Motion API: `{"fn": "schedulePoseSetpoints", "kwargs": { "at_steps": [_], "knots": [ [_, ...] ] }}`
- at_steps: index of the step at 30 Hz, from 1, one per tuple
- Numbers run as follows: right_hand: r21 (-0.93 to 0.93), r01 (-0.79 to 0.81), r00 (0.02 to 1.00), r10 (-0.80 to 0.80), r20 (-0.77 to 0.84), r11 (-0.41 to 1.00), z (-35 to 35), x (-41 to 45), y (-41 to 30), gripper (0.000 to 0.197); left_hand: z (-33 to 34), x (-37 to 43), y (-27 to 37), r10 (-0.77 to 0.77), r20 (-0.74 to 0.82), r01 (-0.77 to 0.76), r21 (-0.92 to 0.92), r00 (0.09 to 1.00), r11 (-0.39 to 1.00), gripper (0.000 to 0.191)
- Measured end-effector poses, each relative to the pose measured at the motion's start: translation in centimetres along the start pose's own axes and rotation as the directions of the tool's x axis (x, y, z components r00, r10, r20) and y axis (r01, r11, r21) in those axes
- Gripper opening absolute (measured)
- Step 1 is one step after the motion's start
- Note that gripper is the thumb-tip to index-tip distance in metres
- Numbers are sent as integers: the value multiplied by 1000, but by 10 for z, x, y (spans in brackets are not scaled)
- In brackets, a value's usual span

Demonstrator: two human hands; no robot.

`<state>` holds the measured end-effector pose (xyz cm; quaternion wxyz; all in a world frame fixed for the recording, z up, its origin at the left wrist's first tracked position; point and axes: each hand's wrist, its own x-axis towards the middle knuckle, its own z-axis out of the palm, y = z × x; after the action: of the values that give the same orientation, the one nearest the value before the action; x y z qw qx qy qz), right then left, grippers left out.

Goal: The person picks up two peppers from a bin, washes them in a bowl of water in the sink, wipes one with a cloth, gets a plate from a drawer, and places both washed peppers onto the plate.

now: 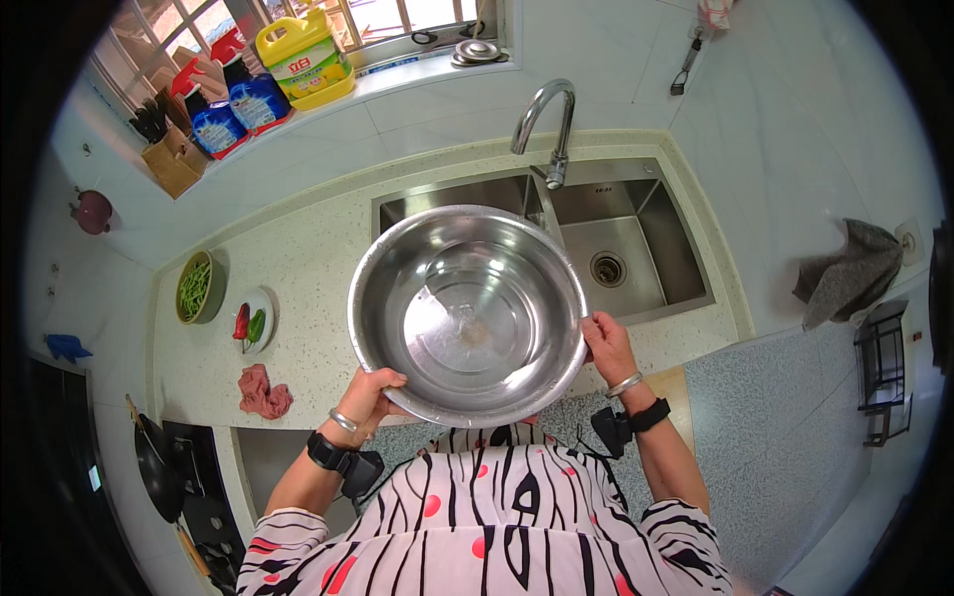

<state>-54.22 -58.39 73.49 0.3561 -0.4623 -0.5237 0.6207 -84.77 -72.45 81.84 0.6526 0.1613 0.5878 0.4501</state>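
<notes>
A large stainless steel basin [477,328] is held level before me, over the counter's front edge and partly covering the left sink bowl. My left hand [373,398] grips its rim at the lower left, thumb over the edge. On the right side of the rim, my right hand [610,344] has hold as well. The basin's inside looks wet and bears a small brownish patch near the middle. Behind it is a double-bowl stainless steel sink [674,246], the right bowl showing its drain [607,269]. A curved chrome faucet [564,130] rises between the two bowls.
Left on the speckled counter [313,261] are a bowl of green beans [195,289], a plate [266,316] with a red and a green pepper, and a crumpled pink cloth [264,392]. Spray bottles [256,97], a yellow detergent jug [307,63] and a knife block [175,159] line the windowsill.
</notes>
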Motion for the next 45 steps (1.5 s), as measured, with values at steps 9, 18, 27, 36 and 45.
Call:
{"fn": "schedulePoseSetpoints", "kwargs": {
  "at_steps": [9,18,27,36,45],
  "knots": [
    [-18,-14,1000,14,-8,1000,4,-4,3,28,6,-3,-2,26,-42,-26,-16,999,1000,43],
    [-128,-84,994,92,51,988,11,-7,6,62,11,2,-3,6,-43,-5,20,999,1000,45],
    [-222,-21,998,7,-63,975,8,-3,23,54,15,9,-2,-29,-39,32,74,999,997,44],
    [-100,-17,991,4,-131,995,9,-5,15,52,15,11,13,-59,38,53,137,998,989,46],
    [119,-91,977,112,-182,989,-3,-2,18,46,10,11,17,75,183,-67,-48,980,997,70]
  ]
}}
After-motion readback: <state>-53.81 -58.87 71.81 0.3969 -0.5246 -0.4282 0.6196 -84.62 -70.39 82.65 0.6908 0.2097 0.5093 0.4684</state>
